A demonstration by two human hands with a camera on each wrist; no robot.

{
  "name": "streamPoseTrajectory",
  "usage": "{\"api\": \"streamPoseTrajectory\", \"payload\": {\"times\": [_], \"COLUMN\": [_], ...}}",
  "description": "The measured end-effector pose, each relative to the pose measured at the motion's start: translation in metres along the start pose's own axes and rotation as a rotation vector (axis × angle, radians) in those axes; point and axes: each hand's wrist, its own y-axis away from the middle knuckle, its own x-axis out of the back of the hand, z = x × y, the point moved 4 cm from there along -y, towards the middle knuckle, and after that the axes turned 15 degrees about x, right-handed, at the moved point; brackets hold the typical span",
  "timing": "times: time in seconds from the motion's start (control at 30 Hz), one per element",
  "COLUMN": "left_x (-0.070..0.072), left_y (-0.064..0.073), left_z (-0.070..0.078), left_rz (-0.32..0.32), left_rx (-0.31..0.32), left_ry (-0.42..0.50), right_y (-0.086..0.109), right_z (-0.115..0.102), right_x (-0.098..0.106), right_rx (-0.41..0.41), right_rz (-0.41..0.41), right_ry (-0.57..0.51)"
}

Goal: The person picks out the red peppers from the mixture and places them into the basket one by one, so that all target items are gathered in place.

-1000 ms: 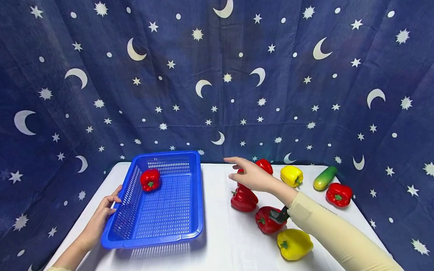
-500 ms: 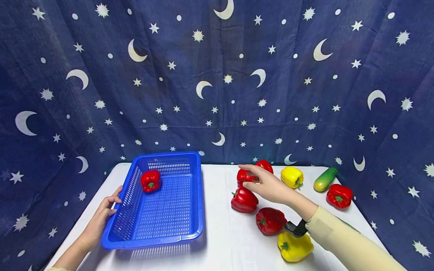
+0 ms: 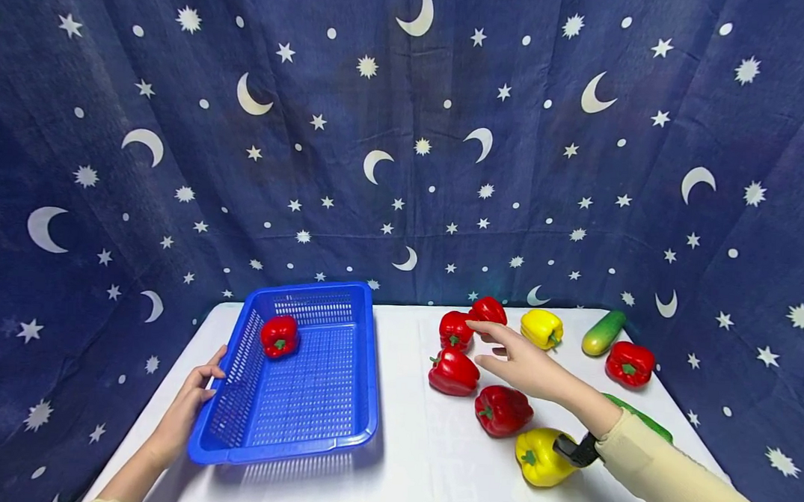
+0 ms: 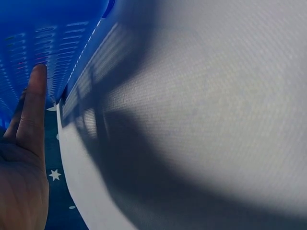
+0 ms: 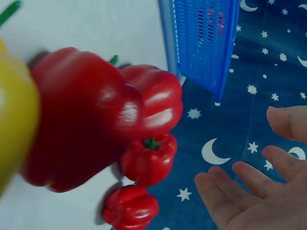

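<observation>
My left hand (image 3: 182, 414) rests its fingers against the left side of a blue plastic basket (image 3: 285, 449); in the left wrist view a straight finger (image 4: 33, 105) lies along the perforated wall. Inside the basket is one red bell pepper (image 3: 280, 335). My right hand (image 3: 521, 361) hovers with spread fingers over the right half of the table, holding nothing. Nearest to it are red bell peppers: one (image 3: 453, 371) left of the thumb, one (image 3: 455, 330) by the fingertips, another (image 3: 488, 310) behind. A darker red bell pepper (image 3: 503, 411) lies below the hand.
A yellow bell pepper (image 3: 543, 458) lies in front, partly behind the wrist camera strap. Farther back are another yellow pepper (image 3: 541, 327), a green-yellow cucumber-shaped vegetable (image 3: 603, 333) and a red pepper (image 3: 629, 364). A long green vegetable (image 3: 644, 417) shows past the right sleeve.
My right hand has drawn back to the right and toward me, uncovering the red peppers and the long green vegetable. My left hand and the basket have stayed in place.
</observation>
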Motion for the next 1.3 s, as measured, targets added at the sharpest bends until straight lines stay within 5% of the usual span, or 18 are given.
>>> {"api": "streamPoseTrajectory", "payload": {"times": [0.3, 0.83, 1.3], "left_x": [-0.002, 0.000, -0.001], "left_y": [0.001, 0.001, 0.001], "left_z": [0.002, 0.002, 0.001], "left_rz": [-0.034, 0.028, -0.002], "left_rx": [-0.062, 0.019, -0.019], "left_ry": [0.044, -0.055, -0.003], "right_y": [0.018, 0.047, 0.059], "right_z": [0.010, 0.030, 0.040], "right_x": [-0.009, -0.015, -0.008], "right_rx": [-0.054, -0.190, -0.304], "right_rz": [-0.013, -0.021, -0.089], "right_ry": [0.030, 0.058, 0.151]}}
